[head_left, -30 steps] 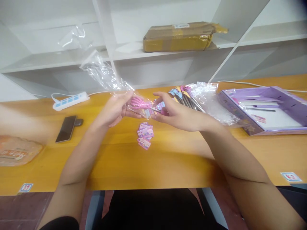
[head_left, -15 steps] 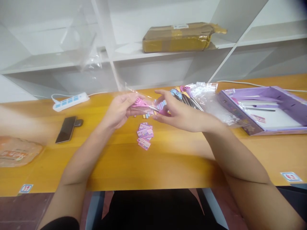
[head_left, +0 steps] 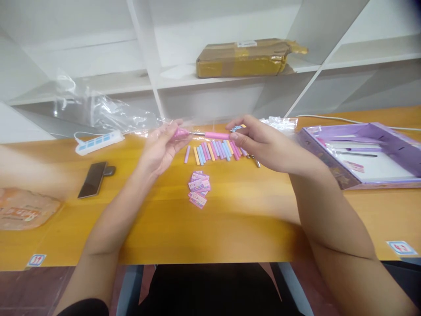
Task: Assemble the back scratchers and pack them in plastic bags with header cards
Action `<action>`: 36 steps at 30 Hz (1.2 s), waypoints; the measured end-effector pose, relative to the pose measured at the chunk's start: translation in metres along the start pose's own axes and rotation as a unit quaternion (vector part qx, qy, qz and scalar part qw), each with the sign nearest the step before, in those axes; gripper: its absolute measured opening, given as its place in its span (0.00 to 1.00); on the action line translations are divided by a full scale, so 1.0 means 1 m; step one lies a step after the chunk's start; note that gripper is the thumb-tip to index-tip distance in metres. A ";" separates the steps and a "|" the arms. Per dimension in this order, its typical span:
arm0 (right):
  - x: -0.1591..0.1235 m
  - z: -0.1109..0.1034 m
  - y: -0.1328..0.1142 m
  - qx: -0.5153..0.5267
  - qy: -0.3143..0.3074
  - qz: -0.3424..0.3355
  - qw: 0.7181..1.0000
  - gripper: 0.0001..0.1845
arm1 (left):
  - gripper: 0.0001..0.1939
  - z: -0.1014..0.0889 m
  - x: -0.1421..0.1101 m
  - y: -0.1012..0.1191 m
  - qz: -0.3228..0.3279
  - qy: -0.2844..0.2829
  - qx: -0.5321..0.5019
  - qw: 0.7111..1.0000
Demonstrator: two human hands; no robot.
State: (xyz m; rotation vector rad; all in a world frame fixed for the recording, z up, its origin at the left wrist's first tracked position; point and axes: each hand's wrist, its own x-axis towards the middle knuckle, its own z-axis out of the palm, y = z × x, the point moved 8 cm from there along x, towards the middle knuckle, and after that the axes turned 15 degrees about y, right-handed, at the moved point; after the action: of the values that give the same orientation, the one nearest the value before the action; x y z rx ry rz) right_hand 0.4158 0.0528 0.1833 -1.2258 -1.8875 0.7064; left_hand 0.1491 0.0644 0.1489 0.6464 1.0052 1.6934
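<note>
Between my hands a pink back scratcher lies level, with a hand-shaped head, a thin metal rod and a pink grip. My left hand pinches its pink head along with a clear plastic bag that trails off to the left. At the other end, the fingers of my right hand close on the pink grip. Below it, several coloured tubes in pink, purple, blue and yellow lie in a row. Nearer me is a small pile of pink printed cards. My right hand mostly hides other back scratchers.
A purple open box with papers and a dark rod stands at the right. Clear bags lie beside it. On the left are a power strip, a phone and an orange package. A taped carton sits on the shelf.
My hands have moved apart and upward, stretching the back scratcher out between them. The row of tubes is now uncovered. The clear bag has swung lower and further left.
</note>
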 end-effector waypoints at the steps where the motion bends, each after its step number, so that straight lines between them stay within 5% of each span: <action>1: 0.001 0.001 0.000 0.007 -0.001 0.006 1.000 0.18 | 0.07 0.000 0.001 -0.001 0.001 0.000 -0.009 1.000; 11: 0.005 0.005 0.004 0.031 -0.002 0.007 1.000 0.20 | 0.09 0.002 -0.005 0.002 0.065 -0.029 -0.058 0.996; 17: 0.006 0.007 0.005 0.016 -0.014 -0.014 1.000 0.24 | 0.13 -0.002 -0.005 0.000 0.058 0.005 0.012 0.998; 31: 0.004 0.034 0.002 0.009 -0.042 -0.071 0.997 0.26 | 0.18 0.014 -0.022 -0.021 0.012 -0.056 0.022 0.998; 36: 0.005 0.036 0.002 0.017 -0.039 -0.051 0.998 0.36 | 0.18 0.011 -0.021 -0.022 0.027 -0.038 0.038 0.998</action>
State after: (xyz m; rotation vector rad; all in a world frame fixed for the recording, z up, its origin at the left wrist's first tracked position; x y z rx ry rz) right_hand 0.3856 0.0567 0.1627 -1.0855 -1.9797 0.7378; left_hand 0.1760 0.0514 0.1367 0.7872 1.0100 1.6706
